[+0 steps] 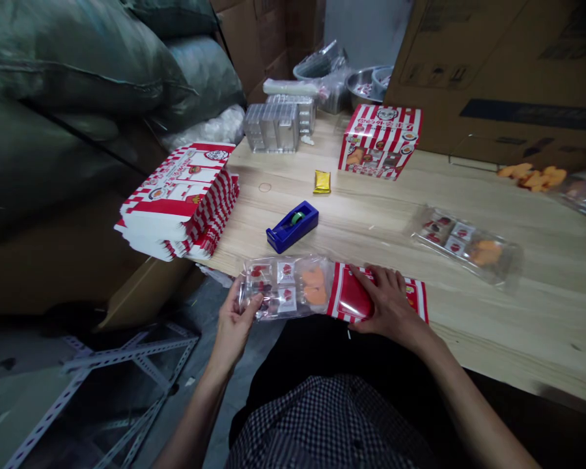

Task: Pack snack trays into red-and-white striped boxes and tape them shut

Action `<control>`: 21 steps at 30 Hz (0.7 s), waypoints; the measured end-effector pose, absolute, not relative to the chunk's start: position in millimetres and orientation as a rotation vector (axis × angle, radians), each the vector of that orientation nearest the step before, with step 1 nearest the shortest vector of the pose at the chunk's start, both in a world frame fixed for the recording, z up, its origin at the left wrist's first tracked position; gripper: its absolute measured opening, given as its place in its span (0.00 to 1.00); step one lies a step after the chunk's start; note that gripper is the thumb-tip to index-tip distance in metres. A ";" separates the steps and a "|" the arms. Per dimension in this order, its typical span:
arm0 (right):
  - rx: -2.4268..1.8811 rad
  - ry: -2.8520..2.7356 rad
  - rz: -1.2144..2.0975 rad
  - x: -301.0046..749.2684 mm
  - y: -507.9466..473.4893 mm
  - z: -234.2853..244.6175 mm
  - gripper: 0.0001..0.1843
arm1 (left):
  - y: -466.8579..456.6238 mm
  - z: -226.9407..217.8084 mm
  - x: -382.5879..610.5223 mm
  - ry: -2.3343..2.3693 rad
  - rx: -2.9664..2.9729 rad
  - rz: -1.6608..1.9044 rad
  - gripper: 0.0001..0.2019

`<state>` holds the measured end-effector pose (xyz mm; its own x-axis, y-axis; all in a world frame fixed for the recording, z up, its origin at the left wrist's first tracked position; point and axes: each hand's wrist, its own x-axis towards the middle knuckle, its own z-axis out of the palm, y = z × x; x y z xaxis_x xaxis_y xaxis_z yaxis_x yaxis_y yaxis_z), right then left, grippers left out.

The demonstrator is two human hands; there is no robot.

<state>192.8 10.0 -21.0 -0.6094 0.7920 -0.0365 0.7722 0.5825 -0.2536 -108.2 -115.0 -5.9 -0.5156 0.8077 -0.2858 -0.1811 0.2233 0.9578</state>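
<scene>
My left hand (238, 314) pinches the left end of a clear plastic tray (286, 286) at the table's front edge. Compartments in this tray hold orange pieces, small white printed packets and dark red items. At its right end the tray meets a red-and-white striped carton (351, 293); whether it sits inside the carton's mouth I cannot tell. My right hand (385, 303) lies over the carton with its fingers bent around it. Just beyond the tray stands a blue tape dispenser (293, 227) with a green roll.
A stack of striped cartons (180, 189) lies left, near clear empty trays (272, 128). One made-up striped box (381, 140) stands at the back, beyond a yellow sachet (322, 182). Another filled tray (463, 242) and loose orange pieces (532, 176) lie right.
</scene>
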 end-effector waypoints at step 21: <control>-1.326 -2.740 0.354 195.1 10.0 -21.8 0.64 | -68.5 -10.3 -145.2 1.194 0.816 0.849 0.27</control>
